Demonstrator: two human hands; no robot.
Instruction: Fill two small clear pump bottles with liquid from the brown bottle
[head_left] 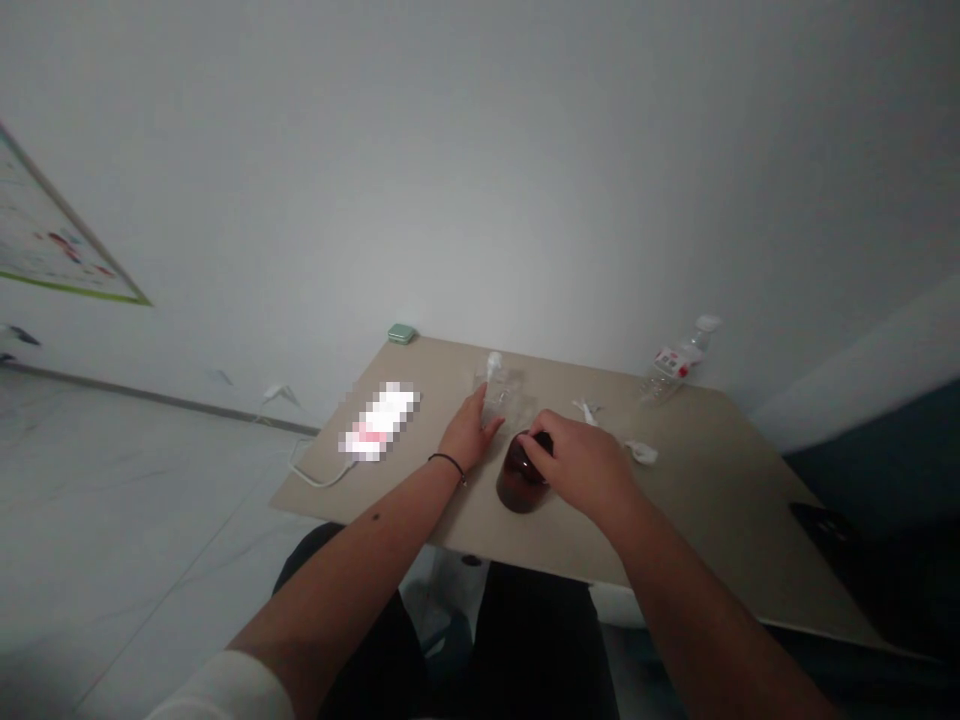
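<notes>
White sleeve (pixel 229 690) up front, table (pixel 712 490) past it

Our right hand (pixel 585 460) is clamped on the brown bottle (pixel 519 490); left hand (pixel 466 435) by the clear bottle (pixel 498 392), fingers apart.

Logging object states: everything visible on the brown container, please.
The brown container is a squat, rounded cylinder, glossy, dark on top and redder lower down. It looks like tinted glass or plastic; I can't tell which. It stands roughly upright on the beige table, near the edge by the person. The right hand grips it at the top, partly hiding any cap or opening.
</notes>
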